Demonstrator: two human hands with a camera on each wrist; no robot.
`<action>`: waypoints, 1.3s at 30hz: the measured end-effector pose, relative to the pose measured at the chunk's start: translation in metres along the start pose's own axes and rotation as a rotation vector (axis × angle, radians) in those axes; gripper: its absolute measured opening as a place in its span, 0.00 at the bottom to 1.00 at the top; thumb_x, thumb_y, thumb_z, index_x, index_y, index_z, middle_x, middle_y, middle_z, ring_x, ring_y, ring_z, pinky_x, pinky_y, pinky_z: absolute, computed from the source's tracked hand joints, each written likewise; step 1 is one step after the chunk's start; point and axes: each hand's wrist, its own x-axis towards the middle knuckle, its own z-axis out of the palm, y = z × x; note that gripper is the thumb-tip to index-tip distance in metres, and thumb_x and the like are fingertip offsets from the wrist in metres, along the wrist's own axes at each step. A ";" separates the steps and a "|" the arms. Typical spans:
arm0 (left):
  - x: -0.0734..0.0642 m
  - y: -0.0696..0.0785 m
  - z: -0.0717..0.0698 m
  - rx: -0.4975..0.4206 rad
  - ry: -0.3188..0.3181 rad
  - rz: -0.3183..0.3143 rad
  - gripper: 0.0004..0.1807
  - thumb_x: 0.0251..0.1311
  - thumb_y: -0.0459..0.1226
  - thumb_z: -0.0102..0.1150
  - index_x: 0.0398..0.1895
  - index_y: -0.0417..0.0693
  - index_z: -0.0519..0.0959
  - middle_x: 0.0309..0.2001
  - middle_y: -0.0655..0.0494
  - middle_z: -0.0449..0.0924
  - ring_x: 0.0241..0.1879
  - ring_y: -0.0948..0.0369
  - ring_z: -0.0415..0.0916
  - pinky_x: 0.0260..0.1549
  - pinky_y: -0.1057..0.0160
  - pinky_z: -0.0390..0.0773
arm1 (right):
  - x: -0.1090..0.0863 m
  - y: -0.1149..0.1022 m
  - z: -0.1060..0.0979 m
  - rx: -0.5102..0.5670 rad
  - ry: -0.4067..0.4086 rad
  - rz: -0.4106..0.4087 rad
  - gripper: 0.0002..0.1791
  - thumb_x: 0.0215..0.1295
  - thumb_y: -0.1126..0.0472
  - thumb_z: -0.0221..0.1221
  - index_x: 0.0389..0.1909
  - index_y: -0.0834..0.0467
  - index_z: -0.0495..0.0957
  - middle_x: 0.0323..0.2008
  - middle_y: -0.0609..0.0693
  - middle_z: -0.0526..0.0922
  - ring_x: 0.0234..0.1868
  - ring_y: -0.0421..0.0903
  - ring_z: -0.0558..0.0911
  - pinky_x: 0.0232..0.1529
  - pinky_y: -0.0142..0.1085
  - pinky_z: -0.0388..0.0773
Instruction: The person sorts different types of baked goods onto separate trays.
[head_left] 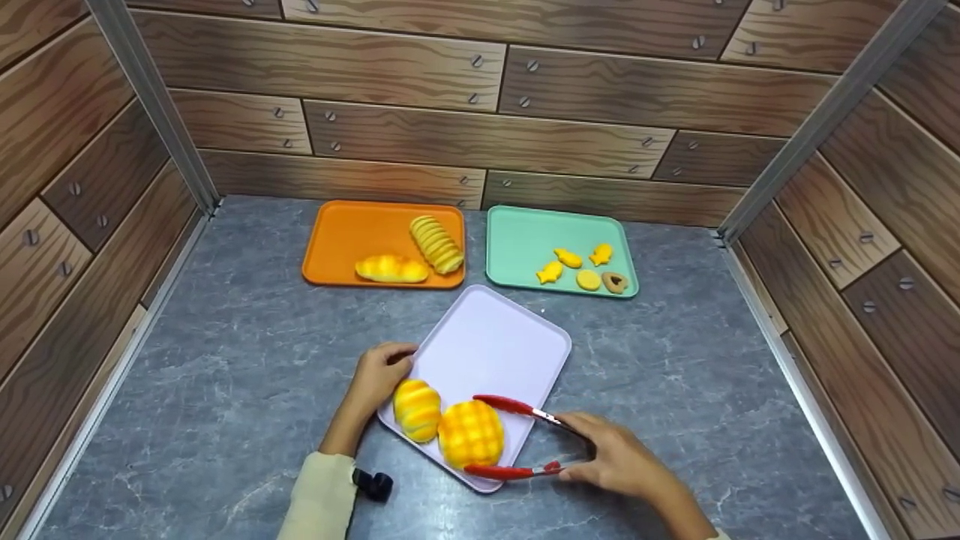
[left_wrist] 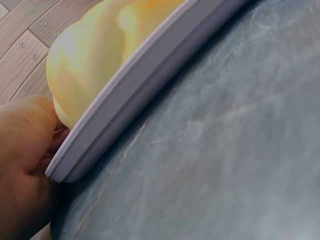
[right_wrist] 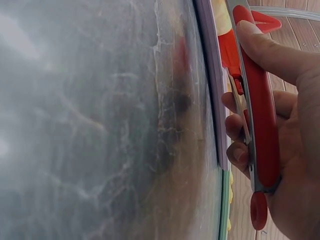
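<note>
A lilac tray (head_left: 495, 345) lies at a slant on the grey surface. My left hand (head_left: 379, 375) grips its left edge, with the fingertips partly hidden by the rim. On the tray's near end, a striped oval bread roll (head_left: 417, 411) sits beside a round yellow bun (head_left: 471, 435) with a crosshatched top. My right hand (head_left: 616, 456) holds red-tipped tongs (head_left: 510, 406), whose two arms stand spread on the far and near sides of the round bun. In the right wrist view, the thumb lies along the red handle (right_wrist: 262, 115) of the tongs.
Behind, an orange tray (head_left: 337, 240) carries a long ridged bread (head_left: 436, 244) and a smooth long loaf (head_left: 391, 268). To its right, a green tray (head_left: 525, 240) bears several small yellow fish-shaped and round pieces and a brown heart-holed cookie (head_left: 615, 282). Wood-patterned walls (head_left: 405, 127) enclose the surface.
</note>
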 end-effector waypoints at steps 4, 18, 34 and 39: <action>0.000 -0.001 0.000 -0.003 -0.012 -0.010 0.14 0.65 0.31 0.59 0.51 0.42 0.86 0.51 0.46 0.85 0.55 0.50 0.79 0.57 0.47 0.76 | -0.002 0.001 0.001 -0.001 0.011 0.005 0.44 0.52 0.38 0.72 0.71 0.46 0.71 0.64 0.41 0.77 0.63 0.47 0.78 0.63 0.51 0.73; -0.001 -0.002 -0.001 -0.005 -0.021 -0.015 0.15 0.65 0.31 0.58 0.53 0.43 0.85 0.52 0.47 0.84 0.55 0.50 0.79 0.59 0.47 0.75 | -0.009 0.006 0.006 0.028 0.084 -0.020 0.42 0.52 0.37 0.72 0.68 0.47 0.74 0.62 0.42 0.79 0.61 0.46 0.79 0.61 0.49 0.75; -0.001 -0.003 0.000 0.003 -0.010 0.006 0.15 0.64 0.30 0.58 0.52 0.41 0.85 0.51 0.45 0.85 0.54 0.49 0.79 0.58 0.47 0.75 | -0.001 0.008 0.009 0.093 0.269 0.034 0.41 0.51 0.45 0.75 0.66 0.55 0.76 0.60 0.46 0.81 0.60 0.48 0.80 0.60 0.48 0.76; -0.001 -0.004 0.000 -0.005 -0.016 -0.002 0.15 0.64 0.30 0.58 0.52 0.41 0.85 0.52 0.45 0.84 0.55 0.49 0.79 0.59 0.47 0.75 | 0.006 0.006 0.008 0.127 0.305 0.068 0.40 0.51 0.49 0.76 0.66 0.55 0.76 0.60 0.48 0.81 0.60 0.47 0.79 0.60 0.49 0.76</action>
